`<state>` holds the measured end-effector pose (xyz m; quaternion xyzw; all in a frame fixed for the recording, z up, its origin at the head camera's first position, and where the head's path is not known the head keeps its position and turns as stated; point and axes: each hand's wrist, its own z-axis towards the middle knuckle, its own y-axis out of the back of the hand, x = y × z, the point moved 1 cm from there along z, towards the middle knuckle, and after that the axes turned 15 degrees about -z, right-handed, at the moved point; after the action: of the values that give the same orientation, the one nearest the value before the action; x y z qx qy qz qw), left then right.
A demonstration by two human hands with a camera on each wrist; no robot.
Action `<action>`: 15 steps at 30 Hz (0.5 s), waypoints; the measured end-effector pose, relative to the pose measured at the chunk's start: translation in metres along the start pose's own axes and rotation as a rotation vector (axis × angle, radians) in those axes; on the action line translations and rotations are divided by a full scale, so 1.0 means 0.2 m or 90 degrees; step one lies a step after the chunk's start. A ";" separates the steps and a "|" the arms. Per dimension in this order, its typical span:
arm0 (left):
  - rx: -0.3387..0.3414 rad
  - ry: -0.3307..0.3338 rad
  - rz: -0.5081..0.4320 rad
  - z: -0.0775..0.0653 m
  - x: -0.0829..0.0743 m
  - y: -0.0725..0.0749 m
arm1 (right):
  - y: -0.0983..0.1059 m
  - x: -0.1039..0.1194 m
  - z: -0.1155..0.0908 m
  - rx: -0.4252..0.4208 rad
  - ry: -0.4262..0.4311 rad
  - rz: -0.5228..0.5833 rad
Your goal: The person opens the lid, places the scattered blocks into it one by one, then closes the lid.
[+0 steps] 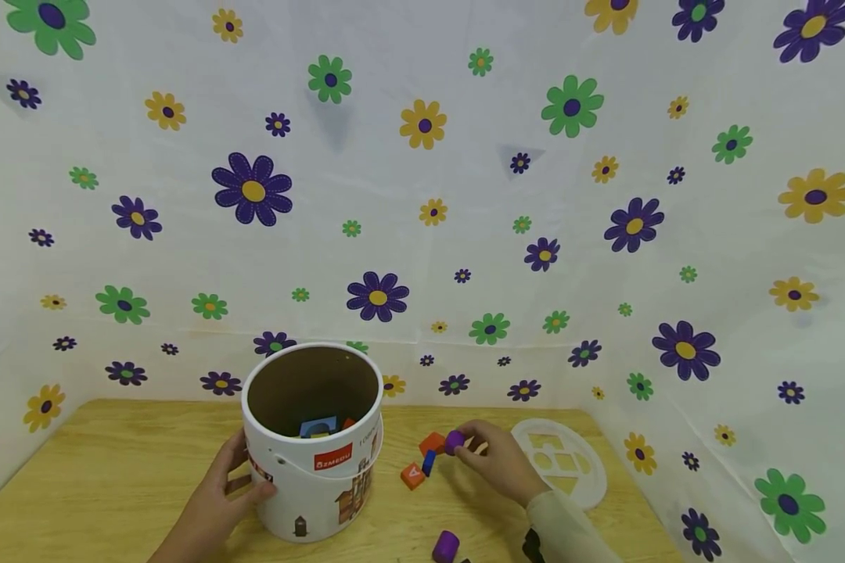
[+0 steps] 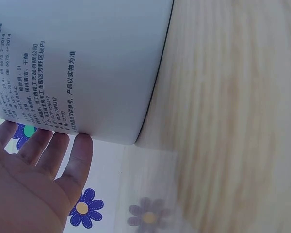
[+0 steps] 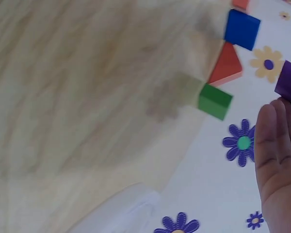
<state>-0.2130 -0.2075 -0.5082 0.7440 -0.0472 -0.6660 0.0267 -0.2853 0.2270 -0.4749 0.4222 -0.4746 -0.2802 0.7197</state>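
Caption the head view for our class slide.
Left hand touching a white bucket, right hand pinching a purple block.

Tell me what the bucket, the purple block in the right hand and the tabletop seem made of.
Bucket: coated cardboard or plastic, it seems; its smooth white wall carries crisp print.
Purple block: likely smooth painted wood, from its even, opaque colour; possibly plastic.
Tabletop: wood or laminate, fairly glossy; grain streaks show, and flowers reflect faintly in it.

A white sheet (image 1: 366, 176) printed with purple, green and yellow flowers (image 1: 252, 190) filled the frame's upper part and ran down both sides. A wood-grained tabletop (image 1: 113, 469) spanned the bottom; a faint grey patch (image 1: 336, 125) marked the sheet at upper centre.
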 end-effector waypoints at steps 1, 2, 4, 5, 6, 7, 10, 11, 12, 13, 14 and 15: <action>0.001 0.001 0.000 0.00 0.00 0.00 | 0.01 0.01 0.00 -0.006 -0.002 0.007; 0.001 0.003 -0.002 0.00 0.00 0.00 | 0.01 0.03 0.01 -0.011 -0.004 0.010; 0.000 0.004 -0.005 0.00 -0.01 0.00 | 0.03 0.06 0.01 -0.020 -0.006 0.020; 0.000 0.005 -0.006 -0.01 -0.01 0.00 | 0.03 0.08 0.01 -0.024 -0.007 0.024; 0.000 0.004 -0.006 0.00 -0.01 0.00 | 0.04 0.10 0.02 -0.029 -0.005 0.030; 0.000 0.003 -0.007 0.00 -0.01 0.00 | 0.05 0.12 0.02 -0.033 -0.003 0.034; -0.001 0.004 -0.012 0.00 -0.01 0.00 | 0.07 0.18 0.03 -0.049 0.006 0.039; -0.001 0.003 -0.013 0.00 -0.01 0.00 | 0.07 0.19 0.03 -0.052 0.006 0.043; -0.001 0.003 -0.014 0.00 -0.01 0.00 | 0.08 0.21 0.03 -0.056 0.009 0.048; 0.000 0.002 -0.014 0.00 -0.01 0.00 | 0.08 0.23 0.04 -0.059 0.008 0.052; 0.000 0.003 -0.016 0.00 -0.01 0.00 | 0.09 0.24 0.04 -0.064 0.007 0.057; 0.001 0.004 -0.017 0.00 -0.01 0.00 | 0.09 0.26 0.04 -0.067 0.007 0.064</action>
<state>-0.2129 -0.2068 -0.5063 0.7465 -0.0376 -0.6641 0.0178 -0.2723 0.1923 -0.4345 0.3610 -0.4754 -0.2661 0.7568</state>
